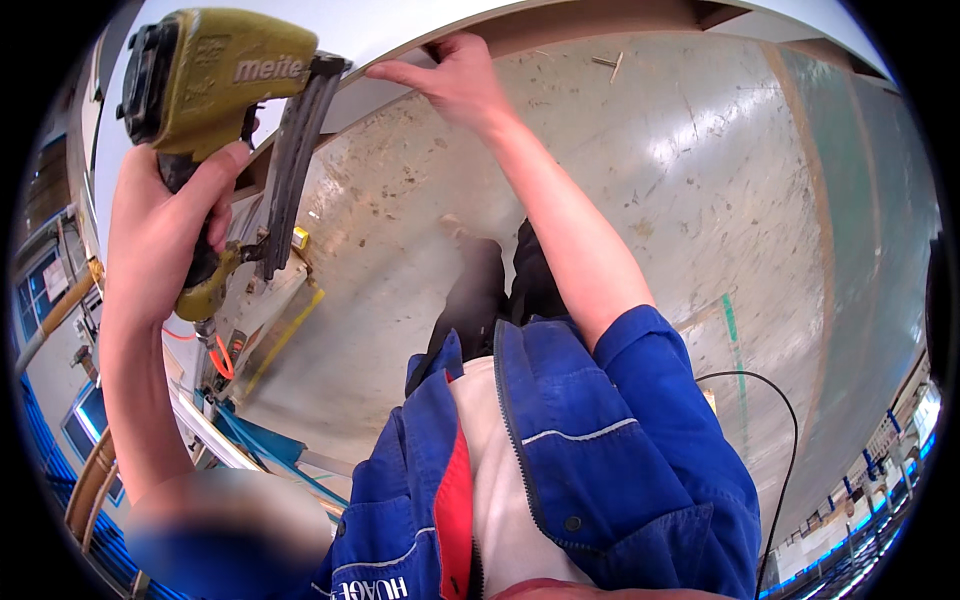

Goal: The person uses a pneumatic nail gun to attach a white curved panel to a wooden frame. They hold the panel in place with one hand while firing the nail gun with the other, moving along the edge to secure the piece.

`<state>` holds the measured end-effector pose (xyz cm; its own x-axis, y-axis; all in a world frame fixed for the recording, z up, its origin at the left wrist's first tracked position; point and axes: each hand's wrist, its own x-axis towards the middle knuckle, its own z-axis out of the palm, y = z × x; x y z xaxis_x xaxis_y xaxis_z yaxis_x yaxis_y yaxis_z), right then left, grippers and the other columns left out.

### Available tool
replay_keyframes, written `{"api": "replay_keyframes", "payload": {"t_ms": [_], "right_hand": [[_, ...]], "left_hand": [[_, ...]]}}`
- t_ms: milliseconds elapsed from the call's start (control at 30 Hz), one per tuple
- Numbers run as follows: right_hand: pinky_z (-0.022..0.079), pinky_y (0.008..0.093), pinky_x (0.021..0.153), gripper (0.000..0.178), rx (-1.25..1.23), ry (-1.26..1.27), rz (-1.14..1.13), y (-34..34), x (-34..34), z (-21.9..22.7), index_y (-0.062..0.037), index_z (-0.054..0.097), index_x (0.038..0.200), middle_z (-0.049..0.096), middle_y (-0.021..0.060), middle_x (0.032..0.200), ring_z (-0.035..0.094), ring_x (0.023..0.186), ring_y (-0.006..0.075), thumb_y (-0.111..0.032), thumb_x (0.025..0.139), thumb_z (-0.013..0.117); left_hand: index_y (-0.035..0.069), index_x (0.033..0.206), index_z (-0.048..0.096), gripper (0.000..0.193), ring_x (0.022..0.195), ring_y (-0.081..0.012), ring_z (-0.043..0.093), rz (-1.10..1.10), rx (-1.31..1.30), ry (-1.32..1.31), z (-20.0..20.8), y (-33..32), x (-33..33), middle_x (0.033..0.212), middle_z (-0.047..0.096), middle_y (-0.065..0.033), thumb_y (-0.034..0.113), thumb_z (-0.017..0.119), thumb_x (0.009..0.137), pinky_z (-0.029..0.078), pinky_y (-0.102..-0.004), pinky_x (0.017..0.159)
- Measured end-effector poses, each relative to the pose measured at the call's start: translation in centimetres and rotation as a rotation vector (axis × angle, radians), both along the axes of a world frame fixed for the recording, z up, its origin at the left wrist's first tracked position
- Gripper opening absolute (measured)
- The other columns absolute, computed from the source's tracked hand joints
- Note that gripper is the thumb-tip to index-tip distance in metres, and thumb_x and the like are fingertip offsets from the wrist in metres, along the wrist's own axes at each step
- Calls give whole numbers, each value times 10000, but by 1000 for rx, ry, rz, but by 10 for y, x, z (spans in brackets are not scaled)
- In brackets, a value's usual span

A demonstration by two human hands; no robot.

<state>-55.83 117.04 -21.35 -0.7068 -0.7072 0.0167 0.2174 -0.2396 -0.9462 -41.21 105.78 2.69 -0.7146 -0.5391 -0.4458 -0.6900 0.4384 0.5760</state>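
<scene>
We observe the olive-yellow, black-handled nail gun [215, 95] at ten o'clock, our left hand [170, 215] clamped round its grip. At twelve o'clock our right hand [465, 85] meets the edge of a white, flat-faced panel [400, 20], thumb spread from partly hidden fingers; we cannot tell whether it grips. Scuffed grey floor [620, 190] lies below.

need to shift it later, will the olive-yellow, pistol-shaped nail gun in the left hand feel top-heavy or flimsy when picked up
The olive-yellow, pistol-shaped nail gun probably feels top-heavy, since its bulkiest part rises above the left hand. It is likely stiff, given the long, straight, dark metal-looking magazine.
</scene>
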Motion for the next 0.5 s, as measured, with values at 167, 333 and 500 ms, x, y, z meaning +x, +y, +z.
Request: {"api": "replay_keyframes", "payload": {"t_ms": [167, 333, 500], "right_hand": [[535, 323, 874, 487, -108, 3, -60, -8, 4, -14, 33, 719, 1067, 733, 116, 1043, 682, 955, 168, -288, 732, 868], [518, 337, 922, 545, -59, -6, -61, -4, 10, -8, 26, 703, 1121, 729, 118, 1089, 677, 1007, 190, -316, 729, 867], [521, 358, 929, 582, -50, 76, -59, -9, 7, -29, 2, 685, 1172, 724, 142, 1095, 684, 1027, 233, -364, 749, 845]], "left_hand": [[-16, 957, 625, 215, 468, -57, 424, -56, -25, 19, 3, 20, -28, 558, 486, 20, 191, 641, 903, 348, -242, 464], [-20, 982, 626, 221, 468, -52, 425, -77, -45, 0, 7, 20, -33, 559, 489, 19, 186, 648, 907, 346, -241, 458], [-22, 1017, 625, 245, 471, -52, 434, -149, -56, -62, 11, 16, -40, 576, 498, 20, 198, 652, 913, 344, -236, 456]]}}
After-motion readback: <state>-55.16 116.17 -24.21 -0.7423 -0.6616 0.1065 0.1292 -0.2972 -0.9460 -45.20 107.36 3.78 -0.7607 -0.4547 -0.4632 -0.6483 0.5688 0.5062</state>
